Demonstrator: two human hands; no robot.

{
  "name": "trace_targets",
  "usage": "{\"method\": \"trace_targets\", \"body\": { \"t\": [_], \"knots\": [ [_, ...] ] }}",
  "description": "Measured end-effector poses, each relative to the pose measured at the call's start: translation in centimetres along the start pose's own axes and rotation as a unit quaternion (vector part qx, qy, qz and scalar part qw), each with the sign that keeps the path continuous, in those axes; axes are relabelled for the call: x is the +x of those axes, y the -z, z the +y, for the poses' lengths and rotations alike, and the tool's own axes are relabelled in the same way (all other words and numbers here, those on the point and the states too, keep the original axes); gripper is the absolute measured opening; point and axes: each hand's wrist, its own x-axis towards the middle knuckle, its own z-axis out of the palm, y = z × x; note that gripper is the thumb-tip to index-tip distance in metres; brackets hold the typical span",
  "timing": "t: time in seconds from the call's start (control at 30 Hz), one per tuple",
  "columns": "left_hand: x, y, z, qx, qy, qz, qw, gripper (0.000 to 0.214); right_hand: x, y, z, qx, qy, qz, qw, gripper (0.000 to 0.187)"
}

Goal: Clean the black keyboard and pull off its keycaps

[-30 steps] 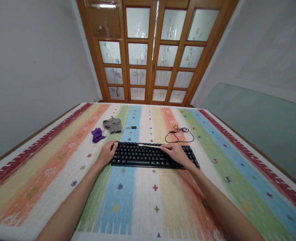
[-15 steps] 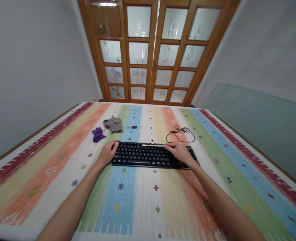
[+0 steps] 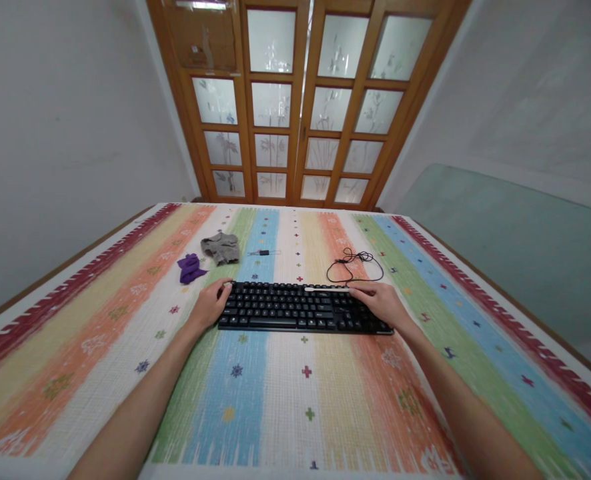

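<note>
Steadying the keyboard (image 3: 275, 310) is the function of the left hand (image 3: 209, 303), judging by its position: thumb and fingers are bent in at the far left corner, touching it. Whether they clamp the corner or merely rest against it cannot be told. The right hand (image 3: 381, 305) is closed in a pinch, thumb against fingers, on one end of a white stick (image 3: 328, 289). The stick points left and lies along the far row of keys.

The keyboard lies keys up, lengthwise across the cloth-covered counter (image 3: 285, 407), directly in front of the person. For good control, maintain a light, even pinch. Hold the stick low and nearly parallel to the key row, and apply only mild pressure so that its thicker left tip does not catch between keys. Brace the left corner to prevent the keyboard from sliding.

Surrounding items: a black cable (image 3: 342, 258) lies in loose loops just beyond the right part of the keyboard, near the right hand; it is the closest snag hazard. A small dark item (image 3: 264, 253) lies beyond the left part. A grey cloth (image 3: 221, 249) and a purple cloth (image 3: 191, 269) lie farther left, apart from the keyboard. The right hand hides part of the far right keys.
</note>
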Motion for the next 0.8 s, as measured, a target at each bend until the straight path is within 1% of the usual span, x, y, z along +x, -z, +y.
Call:
{"method": "trace_targets", "body": {
  "t": [0.2,0.5,0.67,0.8],
  "knots": [
    [0.0,0.1,0.2,-0.003,0.004,-0.003,1.000,0.046,-0.7,1.0,2.3,-0.018,-0.034,0.007,0.999,0.032],
    [0.0,0.2,0.2,0.002,-0.003,-0.003,1.000,0.045,-1.5,3.1,5.5,-0.017,-0.062,0.029,0.998,0.041],
    [0.0,0.2,0.3,0.000,0.001,-0.002,1.000,0.046,-2.0,3.9,7.0,-0.009,-0.080,0.048,0.996,0.040],
    [0.0,0.2,0.3,0.001,0.004,-0.004,1.000,0.046,-2.4,4.8,7.8,0.007,-0.116,0.062,0.991,0.039]
  ]
}}
